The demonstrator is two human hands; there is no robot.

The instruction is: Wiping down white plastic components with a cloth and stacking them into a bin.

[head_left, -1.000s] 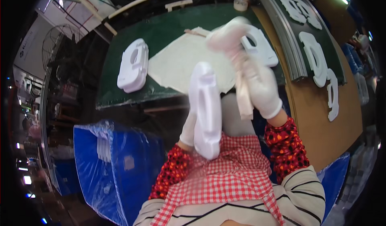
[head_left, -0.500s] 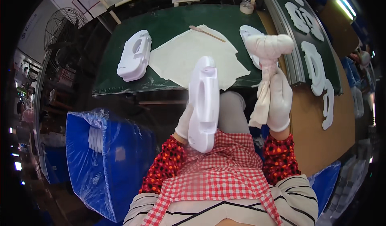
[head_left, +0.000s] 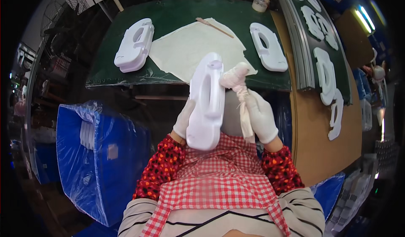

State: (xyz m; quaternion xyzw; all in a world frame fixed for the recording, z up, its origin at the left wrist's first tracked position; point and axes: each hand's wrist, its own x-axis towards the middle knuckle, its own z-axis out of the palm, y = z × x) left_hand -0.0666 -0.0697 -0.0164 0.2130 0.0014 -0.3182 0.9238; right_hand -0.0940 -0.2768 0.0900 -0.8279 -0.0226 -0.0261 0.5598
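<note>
My left hand (head_left: 183, 118), in a white glove, grips the left side of a white plastic housing (head_left: 206, 106), a long rounded piece with an oval opening. It is held upright above my lap. My gloved right hand (head_left: 262, 115) is closed around the twisted neck of a bundled off-white cloth pad (head_left: 236, 77). The pad's bulging head is against or very near the housing's right edge; I cannot tell if they touch. The pad's loose tail hangs below my fingers. Beyond them, an off-white cloth (head_left: 185, 47) lies on the green table (head_left: 168, 13), with a thin brownish tool (head_left: 214, 27) on it.
White housings lie at the table's left (head_left: 135, 46) and right (head_left: 270, 47). A glass jar (head_left: 260, 3) stands at the back right. On my right runs a conveyor (head_left: 301, 64) carrying several white parts. A blue bin (head_left: 122, 165) lined with plastic stands at my left.
My right hand has brought the cloth pad left and down to the housing. The housing has shifted slightly left and turned its front more toward me. The view has shifted a little.
</note>
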